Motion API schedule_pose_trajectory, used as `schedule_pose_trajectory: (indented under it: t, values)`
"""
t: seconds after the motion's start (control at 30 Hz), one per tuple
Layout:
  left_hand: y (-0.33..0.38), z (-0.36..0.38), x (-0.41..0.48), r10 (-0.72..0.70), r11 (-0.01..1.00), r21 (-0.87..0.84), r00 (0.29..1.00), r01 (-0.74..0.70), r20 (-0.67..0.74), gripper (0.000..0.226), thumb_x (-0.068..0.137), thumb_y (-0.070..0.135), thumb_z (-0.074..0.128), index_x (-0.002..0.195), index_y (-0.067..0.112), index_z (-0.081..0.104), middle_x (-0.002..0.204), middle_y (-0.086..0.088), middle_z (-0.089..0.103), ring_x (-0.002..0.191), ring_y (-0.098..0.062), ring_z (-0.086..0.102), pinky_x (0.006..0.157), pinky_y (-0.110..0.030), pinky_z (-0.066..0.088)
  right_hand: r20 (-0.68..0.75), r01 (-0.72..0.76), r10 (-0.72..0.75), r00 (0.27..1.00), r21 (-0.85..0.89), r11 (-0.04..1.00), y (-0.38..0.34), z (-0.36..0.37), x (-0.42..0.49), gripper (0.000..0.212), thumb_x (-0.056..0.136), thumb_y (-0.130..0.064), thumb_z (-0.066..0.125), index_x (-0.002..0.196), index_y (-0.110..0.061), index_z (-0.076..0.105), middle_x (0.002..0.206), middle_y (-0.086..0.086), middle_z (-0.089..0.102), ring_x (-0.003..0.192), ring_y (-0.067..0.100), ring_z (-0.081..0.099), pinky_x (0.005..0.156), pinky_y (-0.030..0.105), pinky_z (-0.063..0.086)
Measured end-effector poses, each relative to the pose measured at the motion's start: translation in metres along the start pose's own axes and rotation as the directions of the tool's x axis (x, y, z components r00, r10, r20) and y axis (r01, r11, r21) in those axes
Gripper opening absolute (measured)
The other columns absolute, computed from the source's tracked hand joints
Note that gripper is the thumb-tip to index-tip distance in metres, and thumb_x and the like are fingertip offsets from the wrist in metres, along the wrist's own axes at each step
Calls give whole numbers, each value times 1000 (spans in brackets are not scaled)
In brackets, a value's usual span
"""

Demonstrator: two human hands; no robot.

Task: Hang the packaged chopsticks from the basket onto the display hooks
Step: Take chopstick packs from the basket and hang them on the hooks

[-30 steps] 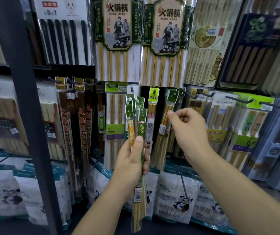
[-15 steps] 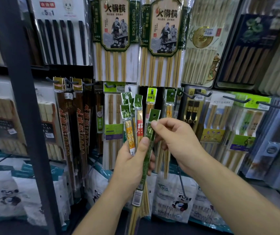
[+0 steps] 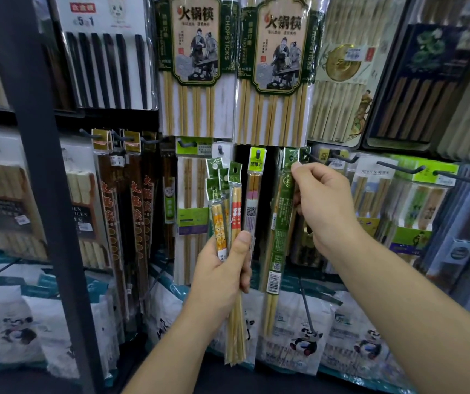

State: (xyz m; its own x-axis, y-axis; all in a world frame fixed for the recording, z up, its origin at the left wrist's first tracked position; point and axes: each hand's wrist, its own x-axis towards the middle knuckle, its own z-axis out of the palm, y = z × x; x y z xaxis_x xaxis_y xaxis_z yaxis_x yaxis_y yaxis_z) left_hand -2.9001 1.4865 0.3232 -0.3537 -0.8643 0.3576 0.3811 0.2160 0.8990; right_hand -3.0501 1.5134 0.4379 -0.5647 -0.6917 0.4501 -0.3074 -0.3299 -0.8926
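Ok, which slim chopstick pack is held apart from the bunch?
The all-green pack, pinched by the right hand; the orange pack and red pack sit bunched in the left hand.

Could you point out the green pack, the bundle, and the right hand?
green pack (image 3: 280, 220), head view, on its green label.
bundle (image 3: 236, 216), head view, on the red-patterned pack.
right hand (image 3: 324, 203), head view, on its back.

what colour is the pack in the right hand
The pack is dark green; head view.
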Motion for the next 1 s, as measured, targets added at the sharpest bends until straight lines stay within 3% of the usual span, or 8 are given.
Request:
schedule_pose_trajectory:
  t: [0.13, 0.27, 0.43, 0.57, 0.73, 0.87, 0.93, 1.0]
  values:
    - [1, 0, 1, 12, 1000, -16, 999, -12, 48, 23, 88, 58, 65, 76, 40, 58, 65, 3, 48, 51, -13, 42, 48, -26, 41, -31, 15, -15, 999, 4, 1000, 2, 0, 2, 38, 103, -26, 58, 84, 8, 57, 72, 9, 41, 67, 21, 36, 88, 32, 38]
    - [0, -1, 1, -2, 1000, -23, 999, 3, 52, 36, 88, 61, 66, 86, 27, 54, 65, 2, 46, 50, -13, 40, 47, -25, 39, -64, 47, -48, 997, -21, 999, 4, -1, 3, 40, 102, -25, 59, 81, 9, 56, 63, 4, 35, 61, 17, 32, 89, 29, 45]
    - [0, 1, 2, -5, 999, -36, 998, 7, 69, 31, 81, 69, 69, 76, 40, 59, 66, 5, 49, 50, -12, 40, 46, -24, 38, -68, 96, -100, 993, -49, 994, 7, 0, 6, 40, 101, -28, 61, 80, 6, 59, 62, 4, 40, 60, 13, 37, 69, 19, 43]
    - [-1, 2, 2, -18, 998, -63, 998, 22, 65, 35, 77, 74, 71, 75, 41, 60, 66, 6, 49, 50, -11, 40, 46, -24, 38, -81, 116, -126, 989, -117, 986, 12, 0, 12, 40, 100, -28, 61, 65, -9, 57, 50, -11, 41, 53, 8, 39, 63, 4, 43]
    - [0, 3, 2, -66, 988, -137, 997, 71, 41, 23, 88, 57, 66, 75, 37, 63, 65, 4, 48, 49, -10, 39, 44, -24, 35, -96, 111, -133, 987, -201, 973, 22, -1, 12, 39, 99, -38, 63, 68, -15, 58, 52, -14, 47, 51, 3, 44, 65, 24, 44]
    - [0, 1, 2, -63, 984, -163, 997, 70, 49, 18, 92, 46, 62, 76, 36, 64, 66, 2, 50, 49, -11, 41, 45, -24, 36, -153, 116, -150, 977, -212, 970, 23, -2, 3, 36, 94, -44, 68, 73, -18, 54, 61, -13, 47, 55, 1, 44, 63, 23, 40]
    - [0, 1, 2, -47, 988, -143, 997, 55, 53, 18, 92, 48, 63, 78, 37, 65, 68, 2, 55, 50, -11, 46, 45, -24, 39, -82, 131, -149, 985, -191, 973, 21, -1, -7, 34, 95, -44, 67, 72, -20, 59, 56, -14, 51, 53, -2, 45, 58, 19, 42]
    - [1, 1, 1, -29, 992, -120, 997, 37, 71, 20, 89, 54, 67, 83, 36, 66, 71, 0, 60, 52, -12, 52, 46, -25, 43, 74, 123, -114, 991, -136, 983, 18, 2, -19, 26, 95, -42, 66, 77, -24, 68, 64, -12, 64, 55, -4, 52, 54, 13, 46]
